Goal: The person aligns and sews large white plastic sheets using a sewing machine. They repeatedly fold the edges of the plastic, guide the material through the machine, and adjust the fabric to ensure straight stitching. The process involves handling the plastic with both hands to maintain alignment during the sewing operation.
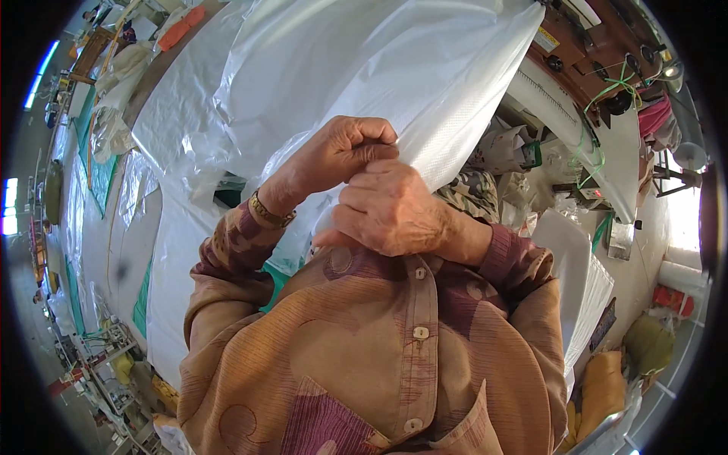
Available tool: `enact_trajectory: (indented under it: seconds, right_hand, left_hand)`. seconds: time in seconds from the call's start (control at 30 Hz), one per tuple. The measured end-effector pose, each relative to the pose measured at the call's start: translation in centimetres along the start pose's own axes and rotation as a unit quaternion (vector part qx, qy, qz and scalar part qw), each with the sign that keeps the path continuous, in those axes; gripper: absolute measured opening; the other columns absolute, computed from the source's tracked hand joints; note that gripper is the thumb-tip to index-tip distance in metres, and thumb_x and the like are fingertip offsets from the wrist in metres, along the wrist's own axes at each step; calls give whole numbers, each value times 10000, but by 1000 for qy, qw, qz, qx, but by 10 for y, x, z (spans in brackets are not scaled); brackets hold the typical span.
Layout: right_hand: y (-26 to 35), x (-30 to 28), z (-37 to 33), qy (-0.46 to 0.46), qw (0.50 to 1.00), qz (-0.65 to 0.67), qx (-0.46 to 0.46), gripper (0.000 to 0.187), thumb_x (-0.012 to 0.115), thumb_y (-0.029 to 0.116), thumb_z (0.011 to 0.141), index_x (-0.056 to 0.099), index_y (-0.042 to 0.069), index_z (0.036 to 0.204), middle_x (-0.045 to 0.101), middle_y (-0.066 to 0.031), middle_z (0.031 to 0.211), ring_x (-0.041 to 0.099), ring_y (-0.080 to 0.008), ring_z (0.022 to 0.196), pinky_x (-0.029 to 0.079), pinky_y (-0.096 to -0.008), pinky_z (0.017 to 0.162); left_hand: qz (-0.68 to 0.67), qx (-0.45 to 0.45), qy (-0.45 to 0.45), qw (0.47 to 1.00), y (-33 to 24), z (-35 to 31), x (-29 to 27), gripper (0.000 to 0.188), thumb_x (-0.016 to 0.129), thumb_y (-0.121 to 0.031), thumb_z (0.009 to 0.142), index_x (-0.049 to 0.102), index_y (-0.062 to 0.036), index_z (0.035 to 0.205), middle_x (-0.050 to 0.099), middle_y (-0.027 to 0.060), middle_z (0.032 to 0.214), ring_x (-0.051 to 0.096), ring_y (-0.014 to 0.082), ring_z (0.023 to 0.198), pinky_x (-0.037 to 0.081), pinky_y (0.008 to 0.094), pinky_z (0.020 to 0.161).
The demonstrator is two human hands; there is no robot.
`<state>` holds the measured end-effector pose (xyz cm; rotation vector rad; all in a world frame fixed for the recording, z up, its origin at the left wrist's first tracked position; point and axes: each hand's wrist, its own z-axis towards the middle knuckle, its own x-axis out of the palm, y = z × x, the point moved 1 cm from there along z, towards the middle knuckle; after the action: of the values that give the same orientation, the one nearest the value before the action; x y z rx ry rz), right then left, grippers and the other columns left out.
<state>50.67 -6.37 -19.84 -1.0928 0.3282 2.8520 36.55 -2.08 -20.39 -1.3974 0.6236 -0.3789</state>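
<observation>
Head view, sole entry.

Item: white plastic sheet [326, 64], woven-looking twd. its R. side, glossy, draped fr. top of view down to the hands; near edge at the fingertips.

L. hand [337, 155]: narrow, fingers folded, thumb pressed in — appears to pinch sheet's near edge. Wristwatch [271, 212], metal, on this wrist.
R. hand [390, 212]: fingers curled, knuckles up, slightly blurred, just below L. and overlapping it; whether it grips the sheet, can't tell.

Handling (judged): hold L. pinch firm, work R. close beside it w/ small, even pulls; keep edge flat, no bunching; don't tug hard, as thin plastic may stretch or tear.

Obstructions: R. hand partly masks L. palm side, so contact pt. is hidden. Crumpled clear film [196, 155] L. of hands could prob. snag or get caught up. Loose green cord [623, 82] hangs on brown machine [569, 47], upper R.; best kept clear of sheet.

Surroundings, misc.: camouflage cloth [470, 191], R. of hands; orange-red cloth [182, 27], upper L.; pink cloth [654, 116], far R.; olive bundle [650, 343] and mustard bundle [605, 394], lower R.
</observation>
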Motion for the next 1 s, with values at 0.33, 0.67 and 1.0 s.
enact_trajectory:
  seconds: [0.33,0.67,1.0]
  right_hand:
    - [6,27,-6,44,997,54,-19,315,662,379,862,581,116,709,524,-6,602,580,-175,557,483,-340,543]
    - [2,37,-1,109,991,71,-29,313,655,362,871,565,109,710,535,-5,587,583,-171,552,468,-338,519]
    - [-10,-3,-25,25,997,-70,-9,387,698,361,774,634,75,1027,623,-69,1138,541,-203,1113,425,-412,925]
  left_hand:
    - [-4,-27,33,999,17,1,-3,221,663,-198,942,682,15,1000,662,22,761,536,52,716,481,247,671]
    - [-16,-61,64,996,8,-1,-15,256,656,-239,952,683,15,958,622,-16,719,493,27,681,437,226,601]
    - [49,-119,-91,988,-7,-21,-21,123,636,-134,937,618,-12,934,574,-34,708,452,19,631,369,209,555]
